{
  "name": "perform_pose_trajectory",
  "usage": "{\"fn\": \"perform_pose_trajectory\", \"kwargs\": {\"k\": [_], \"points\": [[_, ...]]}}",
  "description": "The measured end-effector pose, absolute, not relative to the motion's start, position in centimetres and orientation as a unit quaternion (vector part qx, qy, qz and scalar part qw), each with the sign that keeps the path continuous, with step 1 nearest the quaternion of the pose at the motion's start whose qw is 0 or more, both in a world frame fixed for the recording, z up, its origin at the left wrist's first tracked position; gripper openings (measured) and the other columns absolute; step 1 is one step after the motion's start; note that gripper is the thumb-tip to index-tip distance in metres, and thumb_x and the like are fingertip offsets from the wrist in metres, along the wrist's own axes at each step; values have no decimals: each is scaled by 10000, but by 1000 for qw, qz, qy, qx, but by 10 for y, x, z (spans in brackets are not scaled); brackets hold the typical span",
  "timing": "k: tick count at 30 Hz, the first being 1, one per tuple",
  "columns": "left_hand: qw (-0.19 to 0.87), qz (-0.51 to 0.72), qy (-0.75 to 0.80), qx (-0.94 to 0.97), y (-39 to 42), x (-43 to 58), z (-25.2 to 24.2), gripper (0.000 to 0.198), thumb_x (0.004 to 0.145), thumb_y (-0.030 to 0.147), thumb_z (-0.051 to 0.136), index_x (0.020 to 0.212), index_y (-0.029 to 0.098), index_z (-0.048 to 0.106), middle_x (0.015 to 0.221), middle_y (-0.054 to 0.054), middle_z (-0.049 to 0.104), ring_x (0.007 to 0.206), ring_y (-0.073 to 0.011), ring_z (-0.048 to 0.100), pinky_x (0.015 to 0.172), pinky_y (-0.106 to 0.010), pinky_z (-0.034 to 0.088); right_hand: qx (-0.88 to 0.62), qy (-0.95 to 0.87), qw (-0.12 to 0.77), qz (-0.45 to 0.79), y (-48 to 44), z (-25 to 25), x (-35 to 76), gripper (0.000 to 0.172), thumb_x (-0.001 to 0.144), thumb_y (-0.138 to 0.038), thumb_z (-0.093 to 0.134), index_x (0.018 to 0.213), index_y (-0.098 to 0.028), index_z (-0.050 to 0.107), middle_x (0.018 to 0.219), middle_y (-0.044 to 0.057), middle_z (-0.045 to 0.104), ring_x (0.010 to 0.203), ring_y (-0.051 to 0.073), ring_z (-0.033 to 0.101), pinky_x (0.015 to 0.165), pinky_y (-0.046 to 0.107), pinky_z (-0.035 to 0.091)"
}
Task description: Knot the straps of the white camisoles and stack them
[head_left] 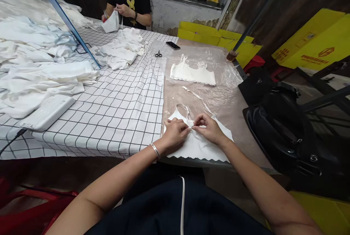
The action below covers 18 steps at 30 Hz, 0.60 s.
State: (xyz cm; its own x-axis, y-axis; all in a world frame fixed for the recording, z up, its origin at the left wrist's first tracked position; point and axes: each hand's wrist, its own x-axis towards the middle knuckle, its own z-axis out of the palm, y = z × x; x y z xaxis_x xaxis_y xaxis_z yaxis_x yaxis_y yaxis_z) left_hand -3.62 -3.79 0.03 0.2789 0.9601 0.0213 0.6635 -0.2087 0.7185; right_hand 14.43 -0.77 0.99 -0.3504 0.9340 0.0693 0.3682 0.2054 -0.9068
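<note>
A white strappy top [199,147] with a scalloped hem lies at the front edge of the table, in front of me. One strap forms a loop; the other strap [201,100] stretches loose across the plastic. My left hand [176,132] pinches the top near its neckline, at the base of the looped strap. Fingertip to fingertip with it, my right hand [207,129] is closed in a pinch on the same spot. The tiny piece between the fingertips is too small to make out. Farther back, a second white top [193,73] lies flat.
Heaps of white garments [41,78] cover the left, by a white box with a cable [47,112]. Small scissors [158,54] and a phone [173,45] lie farther back. A black bag [281,129] sits at right. Across the table, a person [128,1] handles white cloth.
</note>
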Motion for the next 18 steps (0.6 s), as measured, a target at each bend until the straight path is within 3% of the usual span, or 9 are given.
{"fn": "perform_pose_trajectory", "kwargs": {"k": [8, 18], "points": [[305, 230, 557, 738, -38, -34, 0, 252, 893, 263, 556, 690, 170, 672, 810, -44, 664, 881, -206, 515, 848, -415, 244, -443, -732, 337, 394, -7, 7, 138, 263, 709, -334, 710, 745, -228, 472, 704, -19, 603, 696, 163, 635, 730, 342, 553], [306, 243, 560, 731, -34, -36, 2, 221, 887, 281, 576, 726, 169, 677, 831, -37, 677, 886, -200, 525, 874, -417, 244, -450, -725, 354, 384, -7, 6, 146, 275, 701, -335, 709, 734, -227, 459, 703, -17, 599, 697, 160, 625, 728, 341, 560]]}}
